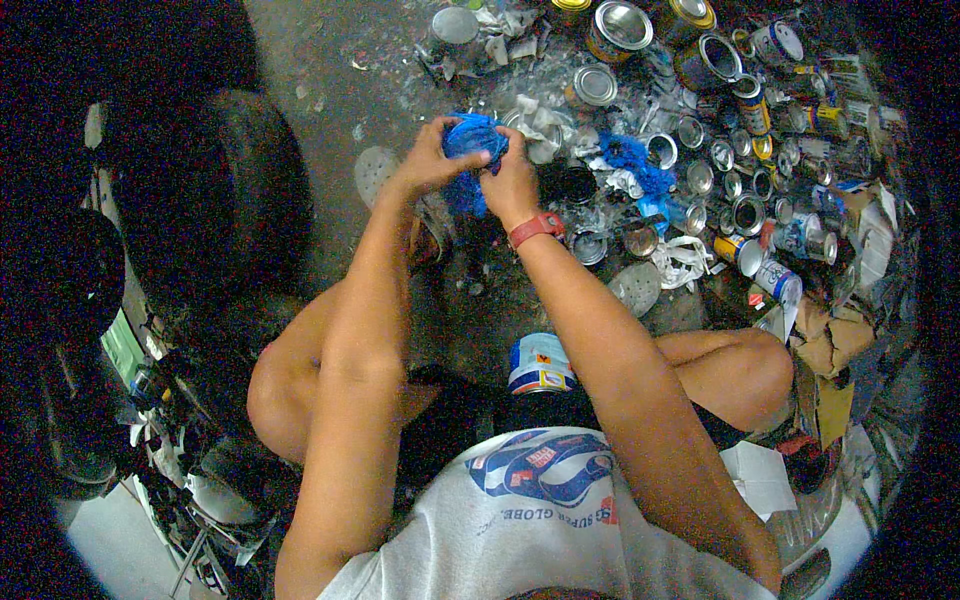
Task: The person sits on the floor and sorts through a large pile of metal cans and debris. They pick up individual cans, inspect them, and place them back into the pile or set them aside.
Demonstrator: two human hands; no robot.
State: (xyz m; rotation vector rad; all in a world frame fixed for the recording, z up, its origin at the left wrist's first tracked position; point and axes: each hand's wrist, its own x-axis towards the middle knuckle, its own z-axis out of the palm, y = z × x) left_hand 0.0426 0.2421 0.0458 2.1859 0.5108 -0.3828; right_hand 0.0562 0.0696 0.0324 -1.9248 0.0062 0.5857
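Both my arms reach forward, and my hands meet around a round blue bundle [474, 138], which looks like blue plastic or strands. My left hand [430, 163] is closed on its left side, with the thumb across the front. From the right, my right hand [513, 182] grips the same bundle, its fingers partly hidden. A red band sits on my right wrist. Loose blue material [466, 195] shows just below the bundle; I cannot tell whether it is joined to it. Between my bent legs stands a can [541, 362] with a white, blue and orange label.
Many metal cans [708, 62] crowd the floor to the right, some upright and some tipped. Among them lie blue shreds [640, 165], white crumpled paper [683, 262] and torn cardboard [835, 330]. A black tyre [262, 180] stands at the left.
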